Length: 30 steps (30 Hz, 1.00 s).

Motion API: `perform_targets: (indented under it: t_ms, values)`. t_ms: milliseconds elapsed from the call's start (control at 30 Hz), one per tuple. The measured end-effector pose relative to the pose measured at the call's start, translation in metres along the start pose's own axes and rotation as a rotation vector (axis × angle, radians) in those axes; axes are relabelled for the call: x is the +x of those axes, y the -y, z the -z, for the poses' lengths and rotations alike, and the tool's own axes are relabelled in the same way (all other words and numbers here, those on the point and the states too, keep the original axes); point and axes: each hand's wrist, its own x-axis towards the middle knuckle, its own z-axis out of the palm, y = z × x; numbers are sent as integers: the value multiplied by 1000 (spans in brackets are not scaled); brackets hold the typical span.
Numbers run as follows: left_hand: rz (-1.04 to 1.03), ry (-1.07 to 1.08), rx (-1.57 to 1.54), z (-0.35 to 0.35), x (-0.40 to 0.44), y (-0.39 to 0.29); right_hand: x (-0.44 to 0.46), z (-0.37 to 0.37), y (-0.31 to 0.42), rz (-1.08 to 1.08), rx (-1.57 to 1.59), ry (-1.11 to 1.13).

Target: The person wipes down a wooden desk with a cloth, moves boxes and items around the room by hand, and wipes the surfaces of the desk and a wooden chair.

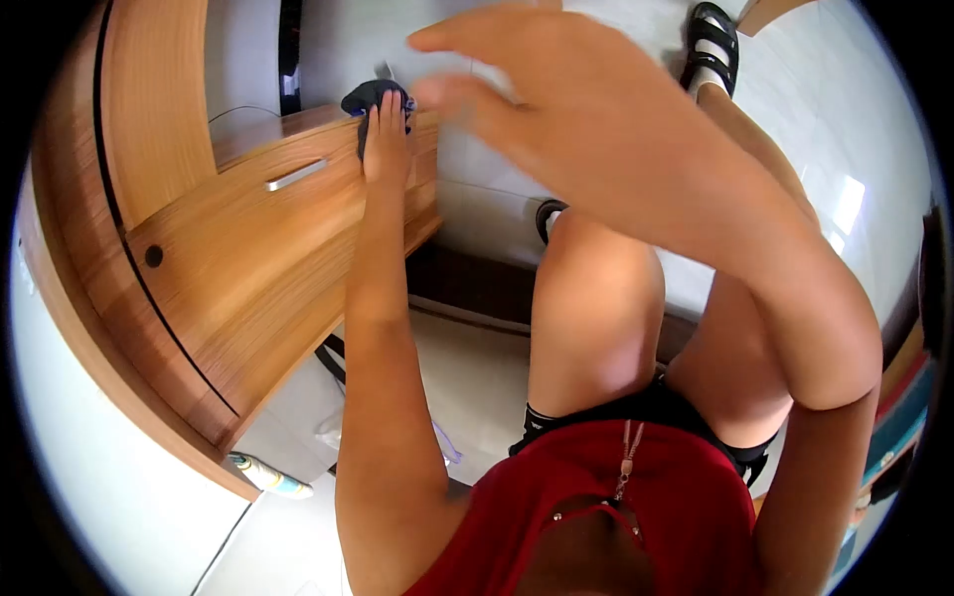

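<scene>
My left hand [387,139] reaches forward to the far corner of a wooden drawer cabinet [268,238]. Its fingers lie together over a dark cloth [366,96], which they press against the top edge of the wood. Part of the cloth is hidden beneath the fingers. Close to the camera, my right hand [556,94] is raised in the air, slightly blurred. Nothing shows in it, and a gap separates its thumb from its fingers. On the cabinet front, a short silver handle [297,176] sits to the left of my left forearm.
My bare knees are bent beside the cabinet. A black sandal [712,50] is on the tiled floor [477,139] at the upper right. A black round hole [153,256] marks the cabinet panel. A pale, tube-like item [270,477] lies near the cabinet's lower corner.
</scene>
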Motion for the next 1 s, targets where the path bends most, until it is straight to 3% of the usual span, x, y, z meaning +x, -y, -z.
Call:
perform_targets:
  t_ms: [67,100,200,300,400,467,600,700,833,1000]
  values:
    - [-237,234,-165,-49,-9,-22,6,-26,2,-36,-93,-40]
    - [-260,311,-26,-12,-36,-26,8,-33,5,-100,-97,34]
    - [-214,336,-336,-10,-110,-48,13,-42,14,-155,-156,235]
    - [-385,409,-22,-44,-141,-63,2,-54,16,-77,-216,264]
    - [-374,488,-111,-81,-113,-85,-5,-50,22,-113,-248,309]
    - [-329,423,-197,-81,-80,-86,-3,-41,22,-165,-261,346]
    - [-162,202,-35,-123,17,-122,3,-44,14,-133,-345,171]
    - [-191,327,-10,-89,58,-112,13,-41,10,-153,-371,169]
    - [-350,415,-8,-78,58,-107,20,-43,8,-159,-377,190]
    - [-520,592,-10,-71,-5,-117,23,-45,4,-146,-389,209]
